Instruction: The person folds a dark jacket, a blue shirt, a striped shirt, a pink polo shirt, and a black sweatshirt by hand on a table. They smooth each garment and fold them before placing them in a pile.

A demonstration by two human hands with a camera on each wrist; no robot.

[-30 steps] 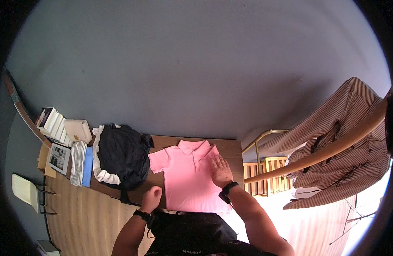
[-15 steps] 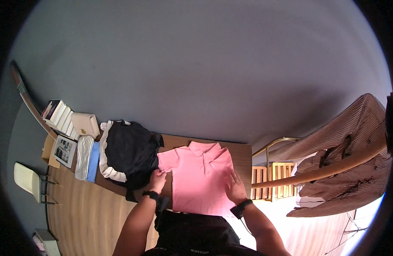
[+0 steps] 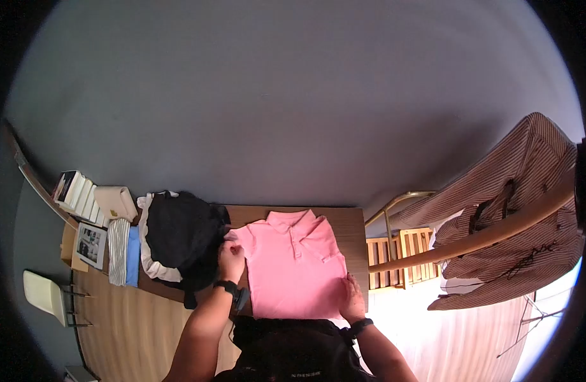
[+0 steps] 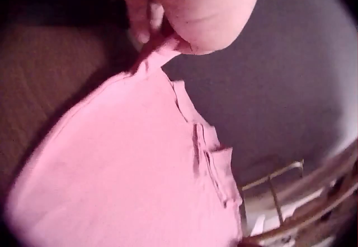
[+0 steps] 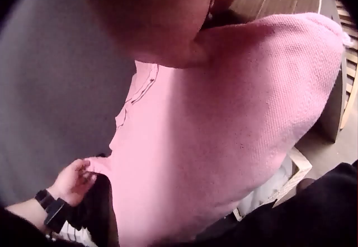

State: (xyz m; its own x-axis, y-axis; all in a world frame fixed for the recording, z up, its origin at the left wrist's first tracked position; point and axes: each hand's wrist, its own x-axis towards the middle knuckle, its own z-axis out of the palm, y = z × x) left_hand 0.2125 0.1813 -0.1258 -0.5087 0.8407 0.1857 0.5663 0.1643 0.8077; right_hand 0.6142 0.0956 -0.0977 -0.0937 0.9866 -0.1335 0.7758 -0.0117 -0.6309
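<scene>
A pink polo shirt point(image 3: 296, 277) lies spread on the brown table point(image 3: 351, 223), its collar toward the wall. My left hand point(image 3: 231, 262) pinches the end of the left sleeve; the gathered cloth point(image 4: 146, 62) runs up between thumb and fingers in the left wrist view. At the lower right side of the shirt, my right hand point(image 3: 352, 302) grips the edge. The right wrist view has its thumb over the pink cloth point(image 5: 240, 101) and the fingers past the edge, their tips hidden.
Beside the left sleeve sits a heap of black clothing point(image 3: 185, 235) with a white garment under it. Farther left are folded striped point(image 3: 118, 248) and blue cloths point(image 3: 133, 254), a beige bag point(image 3: 116, 202), books and a framed picture point(image 3: 91, 245). Striped clothes point(image 3: 490, 191) hang at the right.
My left hand has moved up from the table's front to the left sleeve and taken hold of it. My right hand has slid down the shirt's right side to the lower edge.
</scene>
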